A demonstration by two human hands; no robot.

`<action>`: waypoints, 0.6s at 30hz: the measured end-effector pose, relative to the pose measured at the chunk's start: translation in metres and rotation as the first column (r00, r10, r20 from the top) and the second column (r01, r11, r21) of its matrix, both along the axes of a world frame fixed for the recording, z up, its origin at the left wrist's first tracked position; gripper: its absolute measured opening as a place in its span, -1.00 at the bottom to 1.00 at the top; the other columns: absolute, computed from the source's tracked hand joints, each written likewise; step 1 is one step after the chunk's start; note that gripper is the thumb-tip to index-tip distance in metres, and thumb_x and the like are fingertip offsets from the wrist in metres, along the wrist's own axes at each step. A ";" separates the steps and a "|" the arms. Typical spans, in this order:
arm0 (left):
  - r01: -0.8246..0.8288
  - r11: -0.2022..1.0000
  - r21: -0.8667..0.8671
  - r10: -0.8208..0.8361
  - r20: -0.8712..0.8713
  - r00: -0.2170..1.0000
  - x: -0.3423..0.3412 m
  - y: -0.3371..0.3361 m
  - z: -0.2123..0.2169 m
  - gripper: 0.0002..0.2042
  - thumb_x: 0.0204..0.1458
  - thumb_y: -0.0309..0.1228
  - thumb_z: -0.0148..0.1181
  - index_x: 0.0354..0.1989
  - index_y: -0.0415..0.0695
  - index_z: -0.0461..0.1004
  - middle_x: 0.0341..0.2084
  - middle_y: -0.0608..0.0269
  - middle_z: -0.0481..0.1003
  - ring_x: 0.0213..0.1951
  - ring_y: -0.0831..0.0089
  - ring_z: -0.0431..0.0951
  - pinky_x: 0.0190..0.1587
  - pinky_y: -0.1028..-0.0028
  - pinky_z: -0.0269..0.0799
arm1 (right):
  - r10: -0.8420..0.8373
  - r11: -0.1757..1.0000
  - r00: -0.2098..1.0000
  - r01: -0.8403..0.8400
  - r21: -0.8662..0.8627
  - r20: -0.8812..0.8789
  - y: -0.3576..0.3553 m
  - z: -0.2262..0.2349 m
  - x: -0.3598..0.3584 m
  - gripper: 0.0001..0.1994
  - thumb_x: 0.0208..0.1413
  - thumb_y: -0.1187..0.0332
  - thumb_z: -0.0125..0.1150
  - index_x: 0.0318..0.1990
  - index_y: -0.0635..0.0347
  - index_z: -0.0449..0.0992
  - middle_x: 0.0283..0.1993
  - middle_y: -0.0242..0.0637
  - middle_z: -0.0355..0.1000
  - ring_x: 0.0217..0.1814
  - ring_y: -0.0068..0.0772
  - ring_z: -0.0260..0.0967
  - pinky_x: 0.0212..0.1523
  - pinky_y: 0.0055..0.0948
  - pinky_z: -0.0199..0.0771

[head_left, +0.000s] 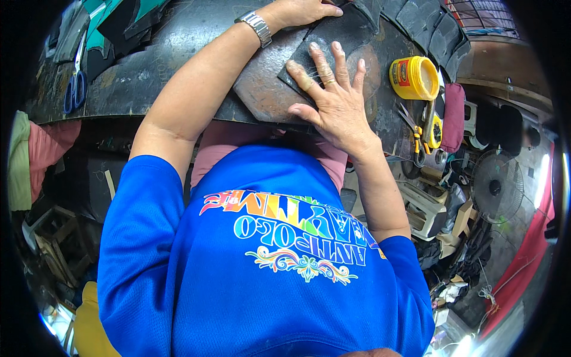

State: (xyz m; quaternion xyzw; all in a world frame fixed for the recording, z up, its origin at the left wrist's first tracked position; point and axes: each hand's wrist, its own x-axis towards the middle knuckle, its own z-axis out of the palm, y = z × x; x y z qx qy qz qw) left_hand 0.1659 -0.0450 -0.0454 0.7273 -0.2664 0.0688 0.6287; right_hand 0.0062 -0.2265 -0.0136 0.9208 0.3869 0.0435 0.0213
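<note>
Right hand [344, 110] splays open over a black sheet [340, 31] between 12 and 1 o'clock on the tabletop [178, 47] — even, flat pressure should prevent creases — as the left hand [300, 11], grip unclear, lies beyond.

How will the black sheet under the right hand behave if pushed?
The black sheet is probably light and somewhat floppy, as it looks thin. Lying flat on the worn slab, it should slide rather than roll. The right hand, spread over it, would likely resist that slide.
</note>
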 end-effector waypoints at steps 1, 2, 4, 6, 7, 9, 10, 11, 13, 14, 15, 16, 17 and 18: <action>0.000 1.000 -0.004 0.000 -0.006 1.000 -0.001 0.001 0.000 -0.61 0.02 -0.57 0.25 0.08 -0.25 0.51 -0.11 0.10 0.61 -0.08 0.38 0.59 0.03 0.39 0.50 | 0.027 0.999 0.999 -0.028 0.027 0.037 0.002 -0.002 -0.001 -0.32 0.19 -0.40 -0.23 0.42 -0.50 0.22 0.60 -0.23 -0.15 0.65 0.02 -0.48 0.45 0.39 -0.58; 0.003 1.000 -0.009 -0.003 -0.012 1.000 -0.001 0.000 0.001 -0.61 0.02 -0.57 0.25 0.08 -0.25 0.51 -0.11 0.10 0.61 -0.08 0.38 0.59 0.03 0.39 0.50 | 0.040 0.999 0.999 -0.039 0.020 -0.027 0.003 -0.002 -0.003 -0.32 0.18 -0.42 -0.25 0.40 -0.50 0.26 0.60 -0.24 -0.14 0.65 0.02 -0.48 0.45 0.38 -0.59; 0.004 1.000 -0.003 -0.004 -0.009 1.000 -0.001 0.001 0.002 -0.61 0.02 -0.57 0.25 0.08 -0.25 0.51 -0.11 0.10 0.61 -0.08 0.38 0.59 0.03 0.39 0.50 | 0.095 0.994 0.994 -0.092 0.059 -0.056 0.000 0.003 -0.003 -0.31 0.16 -0.45 -0.28 0.35 -0.51 0.34 0.59 -0.24 -0.12 0.65 0.03 -0.49 0.45 0.38 -0.61; -0.012 1.000 0.023 0.012 0.001 1.000 -0.001 0.001 0.002 -0.61 0.02 -0.57 0.25 0.09 -0.24 0.51 -0.11 0.10 0.61 -0.08 0.38 0.59 0.03 0.39 0.50 | 0.120 0.978 0.982 -0.091 0.189 -0.145 -0.010 0.012 -0.002 -0.36 0.16 -0.42 -0.20 0.27 -0.46 0.45 0.55 -0.22 -0.01 0.64 0.05 -0.39 0.43 0.43 -0.57; -0.014 1.000 0.025 0.013 0.013 1.000 -0.002 0.002 0.003 -0.61 0.02 -0.57 0.25 0.09 -0.24 0.51 -0.11 0.10 0.61 -0.08 0.38 0.59 0.03 0.39 0.50 | 0.148 0.966 0.970 -0.100 0.240 -0.192 -0.015 0.017 0.000 -0.39 0.16 -0.40 -0.16 0.22 -0.44 0.50 0.53 -0.21 0.04 0.63 0.06 -0.34 0.42 0.45 -0.55; -0.011 1.000 0.028 0.010 0.036 0.999 -0.002 0.001 0.003 -0.60 0.02 -0.58 0.25 0.09 -0.23 0.51 -0.11 0.10 0.61 -0.09 0.38 0.59 0.02 0.39 0.50 | 0.123 0.844 0.944 0.063 0.532 -0.307 -0.026 0.024 0.004 -0.32 0.18 -0.43 -0.24 0.17 -0.31 0.58 0.52 -0.20 0.07 0.61 0.11 -0.28 0.43 0.39 -0.58; -0.009 1.000 0.011 0.009 0.019 1.000 -0.002 0.000 0.003 -0.61 0.02 -0.58 0.25 0.09 -0.24 0.51 -0.11 0.10 0.61 -0.09 0.38 0.59 0.02 0.39 0.50 | 0.079 0.844 0.951 0.096 0.528 -0.299 -0.027 0.022 0.004 -0.31 0.20 -0.43 -0.26 0.18 -0.29 0.57 0.53 -0.17 0.06 0.61 0.12 -0.27 0.44 0.37 -0.58; -0.003 1.000 -0.005 0.003 0.005 1.000 -0.002 0.000 0.003 -0.61 0.01 -0.58 0.25 0.09 -0.24 0.51 -0.11 0.10 0.61 -0.09 0.38 0.59 0.01 0.40 0.50 | 0.046 0.811 0.965 0.115 0.574 -0.258 -0.029 0.022 0.004 -0.30 0.21 -0.42 -0.28 0.20 -0.26 0.56 0.53 -0.13 0.05 0.60 0.13 -0.27 0.44 0.35 -0.57; 0.009 1.000 -0.026 -0.009 0.001 1.000 -0.001 -0.001 0.003 -0.61 0.01 -0.58 0.25 0.08 -0.24 0.51 -0.11 0.10 0.61 -0.10 0.39 0.59 0.01 0.40 0.50 | 0.062 0.806 0.960 0.113 0.581 -0.272 -0.028 0.018 0.000 -0.29 0.21 -0.42 -0.30 0.21 -0.27 0.54 0.54 -0.09 0.02 0.61 0.13 -0.27 0.45 0.33 -0.57; 0.010 1.000 -0.028 -0.010 0.007 1.000 -0.001 -0.001 0.003 -0.61 0.01 -0.58 0.25 0.07 -0.24 0.51 -0.12 0.10 0.61 -0.10 0.39 0.60 0.01 0.40 0.50 | 0.091 0.806 0.952 0.102 0.584 -0.292 -0.028 0.017 -0.003 -0.29 0.22 -0.42 -0.32 0.22 -0.27 0.54 0.54 -0.07 0.01 0.61 0.14 -0.27 0.45 0.32 -0.57; 0.007 1.000 -0.029 -0.006 0.011 1.000 -0.001 0.000 0.002 -0.62 0.01 -0.58 0.25 0.07 -0.24 0.52 -0.12 0.10 0.61 -0.11 0.39 0.60 0.00 0.40 0.50 | 0.115 0.779 0.938 0.119 0.615 -0.328 -0.029 0.018 -0.008 -0.21 0.19 -0.46 -0.38 0.17 -0.16 0.58 0.53 0.01 0.01 0.62 0.12 -0.28 0.47 0.28 -0.56; -0.005 1.000 -0.017 0.005 0.019 1.000 -0.002 0.000 0.002 -0.62 0.01 -0.58 0.25 0.07 -0.24 0.52 -0.12 0.10 0.61 -0.11 0.39 0.60 0.00 0.40 0.50 | 0.196 0.705 0.918 0.112 0.701 -0.344 -0.031 0.022 -0.011 -0.15 0.18 -0.49 -0.42 0.13 -0.08 0.61 0.51 0.07 0.03 0.62 0.11 -0.28 0.48 0.24 -0.56; -0.014 1.000 -0.004 0.014 0.026 1.000 -0.001 0.000 0.002 -0.62 0.01 -0.58 0.25 0.06 -0.24 0.52 -0.12 0.11 0.61 -0.11 0.39 0.60 0.00 0.41 0.50 | 0.290 0.605 0.898 0.095 0.790 -0.330 -0.035 0.029 -0.014 -0.10 0.16 -0.51 -0.46 0.09 -0.01 0.64 0.49 0.13 0.05 0.62 0.09 -0.28 0.49 0.19 -0.55; -0.018 1.000 0.007 0.018 0.034 0.999 -0.001 0.000 0.001 -0.62 0.00 -0.58 0.25 0.06 -0.24 0.52 -0.13 0.11 0.61 -0.11 0.40 0.60 0.00 0.41 0.50 | 0.386 0.476 0.883 0.055 0.878 -0.265 -0.038 0.035 -0.016 -0.07 0.17 -0.51 -0.49 0.07 0.04 0.64 0.48 0.16 0.07 0.62 0.09 -0.27 0.50 0.14 -0.54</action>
